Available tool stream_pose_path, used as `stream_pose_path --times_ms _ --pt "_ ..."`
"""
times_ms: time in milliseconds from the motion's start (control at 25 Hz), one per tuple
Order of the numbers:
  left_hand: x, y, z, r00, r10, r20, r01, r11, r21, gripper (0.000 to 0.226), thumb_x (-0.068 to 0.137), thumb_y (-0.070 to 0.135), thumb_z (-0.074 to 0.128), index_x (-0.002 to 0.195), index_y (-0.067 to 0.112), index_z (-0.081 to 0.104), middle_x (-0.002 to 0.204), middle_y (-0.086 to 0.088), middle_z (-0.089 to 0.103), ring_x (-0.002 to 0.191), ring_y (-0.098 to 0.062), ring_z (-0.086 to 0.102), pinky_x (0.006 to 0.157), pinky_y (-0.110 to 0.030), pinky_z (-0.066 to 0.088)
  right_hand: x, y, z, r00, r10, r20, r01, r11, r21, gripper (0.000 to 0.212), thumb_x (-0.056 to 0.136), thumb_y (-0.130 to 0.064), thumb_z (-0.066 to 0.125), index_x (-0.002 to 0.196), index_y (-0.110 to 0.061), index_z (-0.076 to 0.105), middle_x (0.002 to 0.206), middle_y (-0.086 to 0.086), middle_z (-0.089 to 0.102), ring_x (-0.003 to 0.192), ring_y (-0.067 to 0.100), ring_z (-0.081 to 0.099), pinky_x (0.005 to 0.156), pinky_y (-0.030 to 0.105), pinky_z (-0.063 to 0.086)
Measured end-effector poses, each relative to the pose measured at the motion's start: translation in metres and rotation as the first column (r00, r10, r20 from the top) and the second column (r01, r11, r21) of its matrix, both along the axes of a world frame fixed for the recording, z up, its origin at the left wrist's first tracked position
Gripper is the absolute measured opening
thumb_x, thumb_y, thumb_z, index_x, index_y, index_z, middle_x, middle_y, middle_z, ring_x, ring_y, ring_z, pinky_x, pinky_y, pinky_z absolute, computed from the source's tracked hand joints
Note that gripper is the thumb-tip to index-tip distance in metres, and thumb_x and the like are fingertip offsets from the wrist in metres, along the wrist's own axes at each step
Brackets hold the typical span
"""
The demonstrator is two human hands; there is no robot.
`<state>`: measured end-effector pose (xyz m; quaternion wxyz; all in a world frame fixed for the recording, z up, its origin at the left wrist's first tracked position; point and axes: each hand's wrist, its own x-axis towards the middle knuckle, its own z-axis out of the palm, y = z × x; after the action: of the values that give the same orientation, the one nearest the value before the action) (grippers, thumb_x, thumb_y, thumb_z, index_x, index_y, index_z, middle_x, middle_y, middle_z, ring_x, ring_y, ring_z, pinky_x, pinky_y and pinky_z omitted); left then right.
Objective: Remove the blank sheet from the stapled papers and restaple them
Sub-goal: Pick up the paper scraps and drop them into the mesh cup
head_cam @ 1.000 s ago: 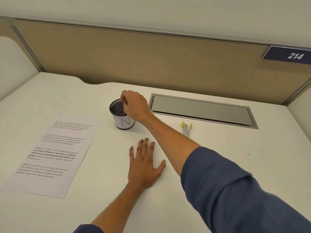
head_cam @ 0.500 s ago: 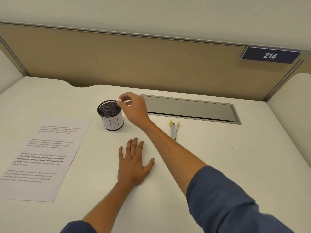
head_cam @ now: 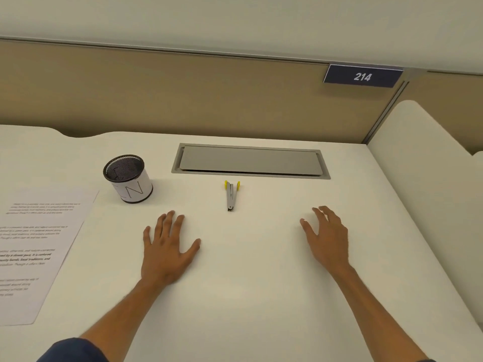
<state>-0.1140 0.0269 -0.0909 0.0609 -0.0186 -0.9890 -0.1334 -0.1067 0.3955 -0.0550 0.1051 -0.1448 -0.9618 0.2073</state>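
Note:
The printed papers (head_cam: pixel 39 246) lie flat at the left edge of the white desk (head_cam: pixel 261 296), partly cut off by the frame. A small grey stapler with yellow tips (head_cam: pixel 231 195) lies in the middle, between and beyond my hands. My left hand (head_cam: pixel 167 246) rests palm down on the desk with fingers spread and holds nothing. To the right, my right hand (head_cam: pixel 326 237) hovers just above the desk, fingers apart and empty. A black mesh cup with a white label (head_cam: pixel 128 178) stands upright beyond my left hand.
A grey cable hatch (head_cam: pixel 249 161) is set into the desk behind the stapler. A tan partition (head_cam: pixel 183 95) with a "214" plate (head_cam: pixel 362 76) closes the back. A cream side panel (head_cam: pixel 428 163) rises at the right.
My right hand left the mesh cup's rim and swung back right to the desk, now empty. The view shifted right, so the papers sit further left.

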Motion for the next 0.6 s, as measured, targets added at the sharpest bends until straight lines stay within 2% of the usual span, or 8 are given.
stream_pose_path --times_ms 80,160,240,400,520,600 --pt "-0.001 0.0 0.0 1.0 0.004 -0.006 -0.004 1.0 0.001 0.081 0.082 0.071 0.025 0.147 0.022 0.034 0.159 0.0 0.025 0.148 -0.019 0.014 0.118 -0.05 0.009 0.006 0.024 -0.007 0.993 -0.027 0.115 0.012 0.992 0.129 0.066 0.094 -0.058 0.038 0.146 -0.017 0.035 0.157 0.002 0.024 0.146 0.019 0.018 0.113 0.048 0.021" --pt "-0.001 0.0 0.0 1.0 0.0 -0.008 0.0 1.0 0.002 0.081 0.082 0.071 0.027 0.146 0.022 0.035 0.158 -0.001 0.027 0.147 -0.02 0.017 0.117 -0.05 0.01 0.002 0.04 -0.011 0.973 -0.036 0.229 0.0 0.988 0.156 0.079 0.09 -0.07 0.027 0.151 -0.021 0.021 0.162 0.0 0.006 0.149 0.016 0.001 0.116 0.052 0.01" --pt "0.0 0.002 0.0 1.0 0.002 -0.007 -0.002 1.0 0.006 0.081 0.082 0.071 0.028 0.146 0.022 0.036 0.158 -0.001 0.028 0.147 -0.02 0.017 0.117 -0.049 0.01 -0.008 0.054 -0.011 0.95 -0.021 0.311 -0.031 0.986 0.163 0.083 0.086 -0.076 0.02 0.153 -0.028 0.012 0.162 -0.004 -0.005 0.148 0.015 -0.009 0.116 0.054 -0.001" --pt "0.0 0.003 0.0 1.0 0.013 -0.012 -0.013 1.0 0.005 0.08 0.082 0.07 0.028 0.145 0.024 0.037 0.158 0.0 0.028 0.147 -0.02 0.019 0.117 -0.049 0.011 -0.028 0.063 -0.007 0.939 0.078 0.335 -0.136 0.979 0.152 0.085 0.079 -0.082 0.012 0.152 -0.039 0.009 0.161 -0.006 -0.011 0.147 0.014 -0.015 0.117 0.055 -0.006" --pt "-0.001 0.004 0.001 1.0 0.017 -0.012 -0.016 1.0 0.004 0.079 0.081 0.07 0.029 0.145 0.024 0.037 0.158 0.001 0.028 0.147 -0.02 0.019 0.117 -0.049 0.012 -0.028 0.062 -0.006 0.92 0.196 0.34 -0.267 0.947 0.177 0.085 0.077 -0.084 0.009 0.151 -0.042 0.01 0.161 -0.009 -0.01 0.147 0.013 -0.014 0.117 0.054 -0.005" --pt "0.0 0.005 0.001 1.0 0.017 -0.011 -0.017 1.0 0.005 0.079 0.081 0.07 0.029 0.145 0.024 0.036 0.158 0.001 0.028 0.147 -0.019 0.018 0.117 -0.049 0.012 -0.02 0.058 -0.003 0.929 0.222 0.295 -0.29 0.933 0.212 0.085 0.078 -0.084 0.007 0.151 -0.041 0.011 0.162 -0.008 -0.009 0.148 0.013 -0.013 0.117 0.053 -0.005"
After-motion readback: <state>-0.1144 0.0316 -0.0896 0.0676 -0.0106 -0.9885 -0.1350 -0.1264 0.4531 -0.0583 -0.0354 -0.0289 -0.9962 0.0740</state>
